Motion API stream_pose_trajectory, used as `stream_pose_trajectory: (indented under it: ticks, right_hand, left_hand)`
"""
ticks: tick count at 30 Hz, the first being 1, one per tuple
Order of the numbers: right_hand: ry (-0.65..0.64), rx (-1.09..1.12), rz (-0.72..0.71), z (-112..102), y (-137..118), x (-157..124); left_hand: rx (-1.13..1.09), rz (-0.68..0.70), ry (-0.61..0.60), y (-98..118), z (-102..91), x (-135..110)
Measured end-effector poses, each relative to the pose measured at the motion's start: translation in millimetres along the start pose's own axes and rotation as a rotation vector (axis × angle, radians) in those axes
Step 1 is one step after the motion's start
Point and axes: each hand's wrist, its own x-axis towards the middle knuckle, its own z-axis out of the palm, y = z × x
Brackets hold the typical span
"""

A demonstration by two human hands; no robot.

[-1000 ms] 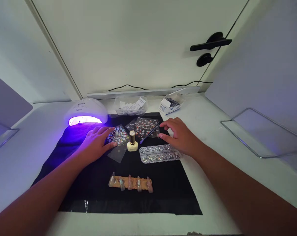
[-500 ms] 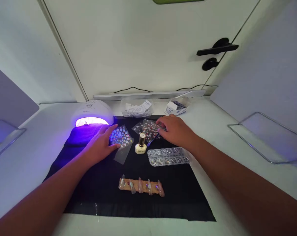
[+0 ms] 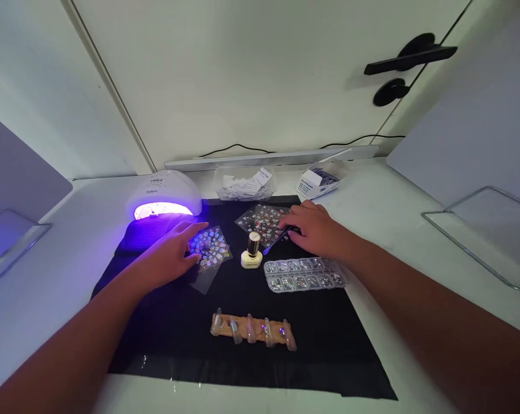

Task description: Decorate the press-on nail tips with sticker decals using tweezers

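My left hand [image 3: 171,253] lies flat with fingers stretched out on the black mat [image 3: 177,322], its fingertips on the left edge of a colourful nail sticker sheet [image 3: 211,248]. My right hand [image 3: 314,227] rests on a second sticker sheet [image 3: 262,218], fingers closed around a thin dark tweezer-like tool [image 3: 277,241] that points down-left. A small gold-capped bottle [image 3: 252,252] stands between the two hands. A clear rhinestone box [image 3: 305,273] lies just in front of my right hand. A wooden holder with several nail tips [image 3: 251,330] sits nearer to me.
A white UV nail lamp [image 3: 164,194] glows purple at the mat's back left. Behind the mat are a clear tray of paper slips [image 3: 245,183] and an open small white box [image 3: 320,178]. Clear stands sit at far left [image 3: 10,241] and right [image 3: 479,230]. A black door handle [image 3: 408,54] hangs above.
My right hand has moved from beside the rhinestone box onto the far sticker sheet and closed on the thin tool. My left hand stays on the near sheet. The view shifted slightly.
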Motion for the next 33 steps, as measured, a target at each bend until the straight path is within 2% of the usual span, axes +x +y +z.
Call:
stream_pose_trajectory:
  ticks: [4,8,12,17,21,27,30,33]
  right_hand:
    - [-0.002,0.010,-0.020,-0.6,5.5,0.6]
    - [0.049,-0.003,-0.047,-3.8,4.3,-2.3]
    - [0.135,-0.028,-0.057,-14.0,0.8,-6.3]
    - [0.239,-0.019,-0.034,-31.1,-2.0,-11.5]
    - [0.330,0.041,0.028,-37.0,-4.3,-15.0]
    - [0.557,0.261,0.169,-33.7,-7.4,-22.6]
    - [0.685,0.456,0.226,-30.2,-10.2,-24.7]
    - [0.733,0.668,0.218,-27.9,-13.0,-23.0]
  left_hand:
    - [0.109,0.016,0.022,5.8,-5.7,-7.2]
    - [0.238,-0.076,0.083,12.9,-3.7,-12.9]
    - [0.326,-0.143,0.057,18.2,3.4,-16.2]
    - [0.361,-0.090,-0.007,23.8,4.0,-18.2]
    - [0.345,-0.026,-0.056,26.7,-0.7,-20.7]
    - [0.386,-0.060,-0.005,31.1,-3.3,-29.6]
    - [0.412,-0.057,-0.024,33.2,0.4,-32.5]
    - [0.413,-0.031,-0.040,34.1,3.4,-33.7]
